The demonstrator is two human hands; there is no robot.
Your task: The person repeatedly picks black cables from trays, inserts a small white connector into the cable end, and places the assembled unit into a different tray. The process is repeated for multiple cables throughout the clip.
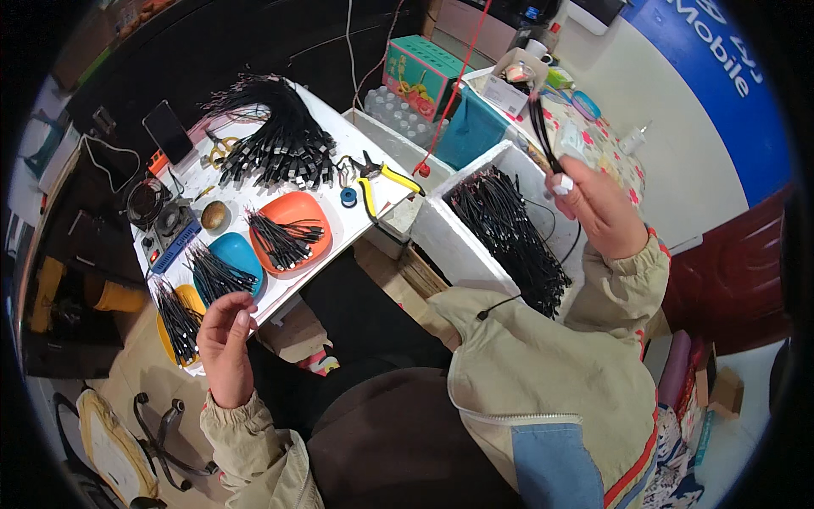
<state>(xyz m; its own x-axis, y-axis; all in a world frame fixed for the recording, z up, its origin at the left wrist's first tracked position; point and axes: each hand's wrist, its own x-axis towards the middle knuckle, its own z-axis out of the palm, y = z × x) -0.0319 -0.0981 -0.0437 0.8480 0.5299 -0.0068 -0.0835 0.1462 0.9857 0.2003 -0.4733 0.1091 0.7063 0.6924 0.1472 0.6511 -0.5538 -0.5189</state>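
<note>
Spreading toward ten o'clock, a white worktable (346,225) is bearing a large heap of black cables with silver plugs (284,144), a pair of yellow-and-black pliers (369,182) and three plastic trays. Around nine o'clock, a rounded orange tray (298,208) and a teal tray (239,244) are lying side by side, with a yellow tray (192,297) sitting at half past eight; each is holding short black cables.

Between two and three o'clock, the person's right hand (604,212) is clamping thumb and fingers on a slim bundle of black cables (541,127), whose free length is pointing toward eleven o'clock from the grip. Something white is showing at the fingertips. Just inward, a white foam box (462,246) is holding many more black cables.

At eight o'clock, the left hand (227,348) is hovering near the teal and yellow trays, its fingers loosely curled and half open.
</note>
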